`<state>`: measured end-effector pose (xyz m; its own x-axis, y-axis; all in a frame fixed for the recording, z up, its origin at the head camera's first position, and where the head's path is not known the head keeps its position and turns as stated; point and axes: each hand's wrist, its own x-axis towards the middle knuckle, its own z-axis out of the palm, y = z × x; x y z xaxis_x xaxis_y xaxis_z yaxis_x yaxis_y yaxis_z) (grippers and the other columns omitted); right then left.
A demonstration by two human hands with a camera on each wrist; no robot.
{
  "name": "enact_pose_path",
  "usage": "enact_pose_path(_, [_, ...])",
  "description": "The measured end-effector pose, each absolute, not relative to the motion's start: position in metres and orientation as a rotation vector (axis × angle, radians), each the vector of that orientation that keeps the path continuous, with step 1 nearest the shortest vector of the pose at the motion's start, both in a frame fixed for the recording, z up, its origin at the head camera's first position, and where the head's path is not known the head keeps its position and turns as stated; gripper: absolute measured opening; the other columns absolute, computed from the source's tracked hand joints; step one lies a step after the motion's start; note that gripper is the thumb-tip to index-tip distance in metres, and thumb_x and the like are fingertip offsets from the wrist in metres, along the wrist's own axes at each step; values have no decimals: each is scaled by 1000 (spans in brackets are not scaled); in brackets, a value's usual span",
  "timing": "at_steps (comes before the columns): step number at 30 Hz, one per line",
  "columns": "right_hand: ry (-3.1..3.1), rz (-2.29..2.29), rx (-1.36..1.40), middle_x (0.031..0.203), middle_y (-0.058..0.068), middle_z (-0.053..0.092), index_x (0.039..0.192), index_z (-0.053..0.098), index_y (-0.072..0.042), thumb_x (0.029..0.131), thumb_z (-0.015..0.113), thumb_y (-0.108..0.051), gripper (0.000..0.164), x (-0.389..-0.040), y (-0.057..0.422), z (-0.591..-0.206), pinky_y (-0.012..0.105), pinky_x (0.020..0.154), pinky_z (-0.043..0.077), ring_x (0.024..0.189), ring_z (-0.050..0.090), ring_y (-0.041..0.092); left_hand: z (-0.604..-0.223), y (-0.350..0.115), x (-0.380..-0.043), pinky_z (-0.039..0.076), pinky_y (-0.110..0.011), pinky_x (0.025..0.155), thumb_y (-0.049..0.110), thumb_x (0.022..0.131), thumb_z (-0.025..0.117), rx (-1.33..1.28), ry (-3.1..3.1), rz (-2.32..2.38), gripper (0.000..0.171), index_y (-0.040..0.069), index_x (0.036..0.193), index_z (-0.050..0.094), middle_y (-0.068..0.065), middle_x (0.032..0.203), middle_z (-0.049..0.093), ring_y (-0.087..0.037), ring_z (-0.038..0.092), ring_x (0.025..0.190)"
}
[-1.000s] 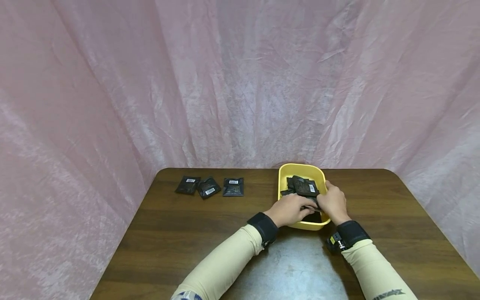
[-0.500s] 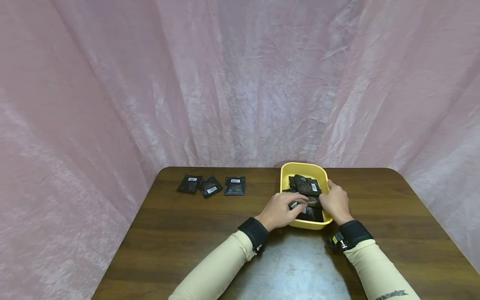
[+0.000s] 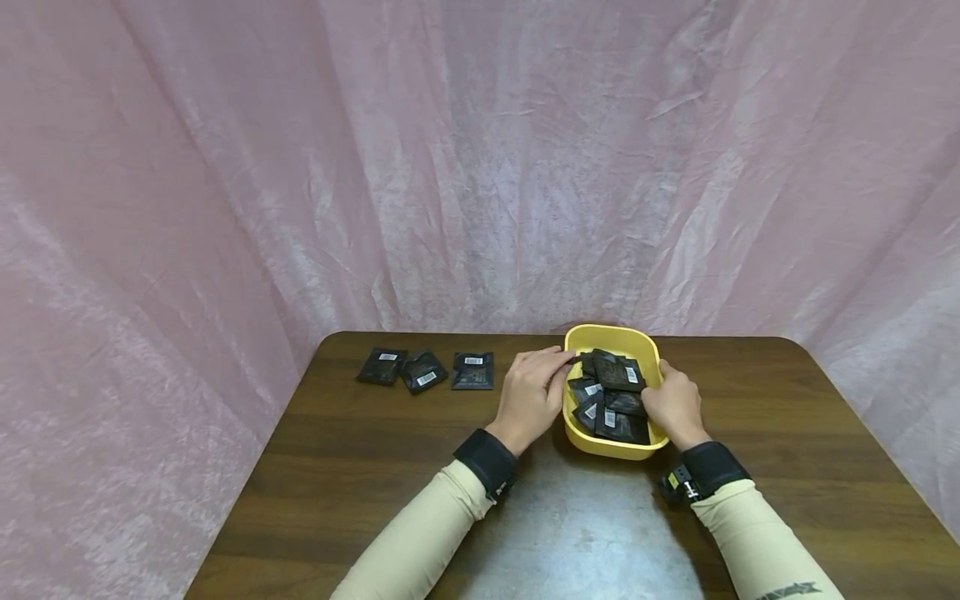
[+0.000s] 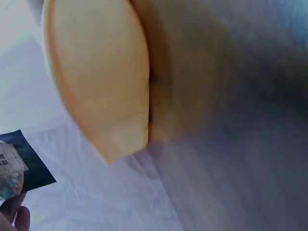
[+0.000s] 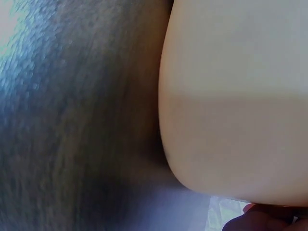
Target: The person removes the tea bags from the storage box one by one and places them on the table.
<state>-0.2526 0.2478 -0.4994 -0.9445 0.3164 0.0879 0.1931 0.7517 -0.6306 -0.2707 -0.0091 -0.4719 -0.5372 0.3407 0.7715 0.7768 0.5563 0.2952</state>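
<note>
My left hand (image 3: 529, 397) is just left of the yellow tub (image 3: 613, 450), at its left rim. It pinches a small black packet (image 4: 37, 168), which shows a pale label in the left wrist view and is mostly hidden by the fingers in the head view. On the tub's right wall, my right hand (image 3: 674, 407) grips the rim, thumb inside. Several black packets (image 3: 620, 374) with white barcode labels lie overlapping in the tub. In the right wrist view the tub's wall covers much of the picture, with only part of the hand (image 5: 260, 219) showing low down.
Three more black packets lie near the table's back edge: a left one (image 3: 382, 367), a tilted middle one (image 3: 423, 372) touching or nearly touching it, and a right one (image 3: 472, 372) apart. A pink curtain (image 3: 480, 183) hangs behind the wooden table (image 3: 337, 467).
My left hand has moved from inside the tub leftward to its left rim, bringing a packet out with it. The right hand has kept its hold on the tub.
</note>
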Motion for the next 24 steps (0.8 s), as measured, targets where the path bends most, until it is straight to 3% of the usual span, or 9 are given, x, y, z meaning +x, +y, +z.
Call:
enact_pose_path(15, [-2752,1006,-441,125,35,70,147,55,4,89,54,-8,59,-251,247,-498,62,88,53,109,67,51,-493,-37,-286,63,-35,87,16,106,66,-656,-2410,-773,24,8,124,80,-6,106,79,-22,75,99])
enact_pose_path(21, [-2744,1003,-433,125,35,70,146,56,4,88,54,-8,59,-251,247,-498,62,88,52,108,66,51,-498,-38,-292,63,-34,96,15,107,66,-722,-2576,-562,27,9,130,77,-7,124,79,-24,75,112])
enact_pose_path(24, [-2747,1003,-427,125,35,70,148,55,4,88,55,-8,61,-251,247,-499,63,89,52,109,66,51,-501,-37,-293,61,-31,95,19,107,66,-735,-2656,-473,27,14,131,78,-3,125,80,-23,74,110])
